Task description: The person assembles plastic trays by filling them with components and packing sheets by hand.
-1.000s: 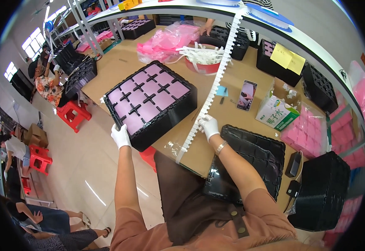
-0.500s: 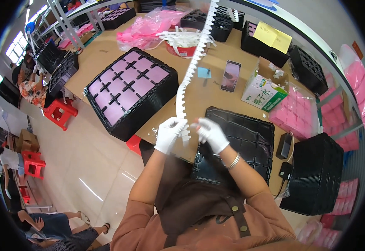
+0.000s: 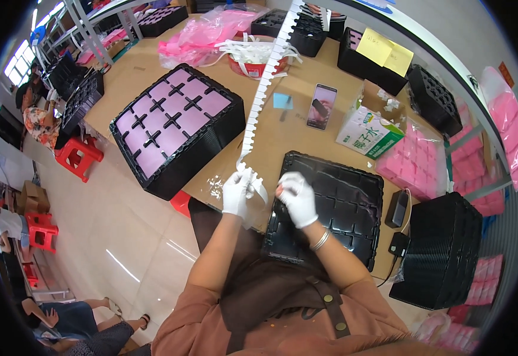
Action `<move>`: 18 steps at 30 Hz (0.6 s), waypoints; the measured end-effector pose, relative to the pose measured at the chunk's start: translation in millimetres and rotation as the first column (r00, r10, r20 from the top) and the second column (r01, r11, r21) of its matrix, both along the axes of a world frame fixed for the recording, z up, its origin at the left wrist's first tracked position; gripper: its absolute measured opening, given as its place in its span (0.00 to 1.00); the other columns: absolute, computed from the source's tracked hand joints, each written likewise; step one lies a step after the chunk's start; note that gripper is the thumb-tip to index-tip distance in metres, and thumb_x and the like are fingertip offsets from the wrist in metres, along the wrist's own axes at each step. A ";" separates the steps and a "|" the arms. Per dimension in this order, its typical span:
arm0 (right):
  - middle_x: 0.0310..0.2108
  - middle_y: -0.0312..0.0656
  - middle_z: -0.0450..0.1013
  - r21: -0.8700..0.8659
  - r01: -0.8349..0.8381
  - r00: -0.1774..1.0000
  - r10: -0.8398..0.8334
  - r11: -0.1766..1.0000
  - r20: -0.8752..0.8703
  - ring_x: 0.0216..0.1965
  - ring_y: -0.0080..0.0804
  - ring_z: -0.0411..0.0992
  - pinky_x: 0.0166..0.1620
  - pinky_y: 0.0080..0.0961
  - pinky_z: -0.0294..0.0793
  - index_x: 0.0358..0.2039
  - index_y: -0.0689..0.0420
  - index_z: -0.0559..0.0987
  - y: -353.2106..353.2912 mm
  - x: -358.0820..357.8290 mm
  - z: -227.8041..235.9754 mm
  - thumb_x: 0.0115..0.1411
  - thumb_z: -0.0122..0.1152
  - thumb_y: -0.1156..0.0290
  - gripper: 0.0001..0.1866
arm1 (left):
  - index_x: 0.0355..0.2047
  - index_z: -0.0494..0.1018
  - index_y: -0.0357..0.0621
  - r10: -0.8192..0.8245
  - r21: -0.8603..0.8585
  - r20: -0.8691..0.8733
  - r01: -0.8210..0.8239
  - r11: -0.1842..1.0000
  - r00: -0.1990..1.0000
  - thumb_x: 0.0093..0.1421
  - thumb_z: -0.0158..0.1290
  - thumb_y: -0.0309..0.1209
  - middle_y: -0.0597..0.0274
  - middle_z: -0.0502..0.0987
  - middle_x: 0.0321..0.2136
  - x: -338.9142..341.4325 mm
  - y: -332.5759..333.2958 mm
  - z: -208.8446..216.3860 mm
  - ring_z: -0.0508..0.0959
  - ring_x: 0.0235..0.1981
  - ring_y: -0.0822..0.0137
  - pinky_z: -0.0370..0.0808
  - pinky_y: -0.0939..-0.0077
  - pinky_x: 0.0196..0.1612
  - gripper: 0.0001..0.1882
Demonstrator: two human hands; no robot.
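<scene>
A long white strip (image 3: 264,83) with notched, tooth-like edges runs down from the far shelf edge to my hands. My left hand (image 3: 236,194), in a white glove, is closed around its near end, where a short piece curls out beside the fingers. To its right, apart from the strip, my right hand (image 3: 299,200) hangs over a black molded plastic tray (image 3: 348,204). Its gloved fingers are curled together, with some bare fingertip showing; whatever they pinch is too small to make out. Small white scraps (image 3: 215,187) lie on the table left of my left hand.
A stack of black trays with pale pink cells (image 3: 182,113) stands at the left. Farther back are a red tub (image 3: 248,67) of white strips and pink plastic film (image 3: 202,44). A phone (image 3: 322,107), a carton (image 3: 366,133) and pink packs (image 3: 410,160) sit to the right.
My left hand has shifted slightly left and down with the strip's near end, which now bends and curls beside it. The right hand has moved a little away from the strip, fingers more curled.
</scene>
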State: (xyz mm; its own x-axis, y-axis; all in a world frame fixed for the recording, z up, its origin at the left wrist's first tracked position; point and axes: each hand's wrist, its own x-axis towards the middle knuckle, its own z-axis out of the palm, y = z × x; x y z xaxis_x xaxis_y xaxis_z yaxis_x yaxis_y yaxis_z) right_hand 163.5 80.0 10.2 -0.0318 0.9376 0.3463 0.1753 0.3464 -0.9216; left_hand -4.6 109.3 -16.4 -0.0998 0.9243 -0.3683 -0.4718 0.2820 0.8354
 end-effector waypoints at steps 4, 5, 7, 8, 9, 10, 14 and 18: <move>0.26 0.43 0.72 -0.126 0.214 0.844 -0.118 0.969 0.523 0.34 0.39 0.71 0.40 0.29 0.71 0.17 0.56 0.79 75.6 70.2 -27.5 0.40 0.64 0.75 0.02 | 0.32 0.72 0.41 -0.027 0.018 -0.081 0.028 0.999 0.996 0.61 0.50 0.34 0.70 0.72 0.22 4.8 -2.4 16.6 0.66 0.15 0.84 0.58 0.92 0.15 0.09; 0.30 0.45 0.72 -0.220 0.224 0.732 -0.014 0.949 0.681 0.35 0.42 0.72 0.40 0.31 0.71 0.17 0.56 0.79 87.0 79.4 -25.8 0.40 0.66 0.73 0.03 | 0.31 0.72 0.41 -0.052 0.036 -0.077 0.055 0.998 0.996 0.60 0.51 0.33 0.70 0.72 0.22 5.2 -2.1 18.6 0.66 0.15 0.84 0.60 0.92 0.16 0.08; 0.34 0.47 0.72 -0.179 0.298 0.507 0.003 0.938 0.862 0.36 0.43 0.72 0.42 0.32 0.72 0.20 0.57 0.79 94.7 76.0 -26.9 0.39 0.67 0.70 0.07 | 0.30 0.71 0.40 -0.076 0.056 -0.075 0.081 0.995 0.994 0.60 0.52 0.31 0.69 0.72 0.22 7.0 -1.7 22.4 0.67 0.16 0.84 0.61 0.92 0.16 0.07; 0.34 0.47 0.72 -0.181 0.292 0.508 0.008 0.939 0.861 0.36 0.43 0.72 0.42 0.32 0.72 0.20 0.57 0.79 94.4 68.7 -18.0 0.39 0.67 0.70 0.07 | 0.30 0.71 0.41 -0.073 0.052 -0.038 0.075 0.996 0.997 0.60 0.52 0.31 0.70 0.72 0.22 7.5 -3.4 22.9 0.67 0.16 0.84 0.61 0.92 0.16 0.06; 0.36 0.49 0.71 -0.186 0.342 0.479 -0.001 0.921 0.878 0.37 0.43 0.72 0.42 0.32 0.72 0.24 0.57 0.79 93.0 62.5 -7.5 0.39 0.68 0.70 0.10 | 0.30 0.71 0.41 -0.071 0.049 0.000 0.071 0.996 0.997 0.60 0.52 0.31 0.70 0.72 0.22 8.2 -5.0 23.4 0.66 0.15 0.84 0.61 0.92 0.17 0.06; 0.38 0.50 0.70 -0.187 0.394 0.448 -0.010 0.900 0.894 0.37 0.44 0.72 0.43 0.33 0.72 0.27 0.58 0.79 92.0 58.9 -0.9 0.39 0.68 0.69 0.13 | 0.30 0.71 0.41 -0.069 0.048 -0.001 0.069 0.996 0.998 0.60 0.52 0.31 0.70 0.72 0.22 8.9 -6.2 24.3 0.66 0.15 0.84 0.61 0.92 0.17 0.06; 0.32 0.43 0.73 -0.181 0.163 0.879 -0.059 0.970 0.473 0.33 0.32 0.73 0.39 0.24 0.72 0.33 0.59 0.77 63.0 47.7 -12.1 0.44 0.67 0.71 0.15 | 0.30 0.72 0.41 -0.104 0.066 -0.034 0.107 0.992 0.994 0.60 0.52 0.31 0.68 0.73 0.24 14.3 -10.0 29.3 0.66 0.16 0.84 0.62 0.91 0.18 0.06; 0.28 0.35 0.74 -0.517 -0.147 0.984 0.071 0.843 -0.163 0.28 0.17 0.70 0.35 0.16 0.69 0.32 0.63 0.77 14.0 6.2 6.8 0.50 0.63 0.74 0.09 | 0.33 0.72 0.40 -0.122 0.112 -0.016 0.123 0.986 0.992 0.60 0.51 0.32 0.67 0.74 0.25 27.2 -18.9 22.0 0.66 0.17 0.84 0.60 0.91 0.18 0.08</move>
State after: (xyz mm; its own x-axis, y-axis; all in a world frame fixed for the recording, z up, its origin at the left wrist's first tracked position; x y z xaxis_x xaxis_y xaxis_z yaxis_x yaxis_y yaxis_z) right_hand 169.7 94.0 17.0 -0.1339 0.9728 -0.1889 0.0285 -0.1867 -0.9820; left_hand 22.7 90.5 5.7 0.0135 0.9654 -0.2604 -0.4317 0.2405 0.8694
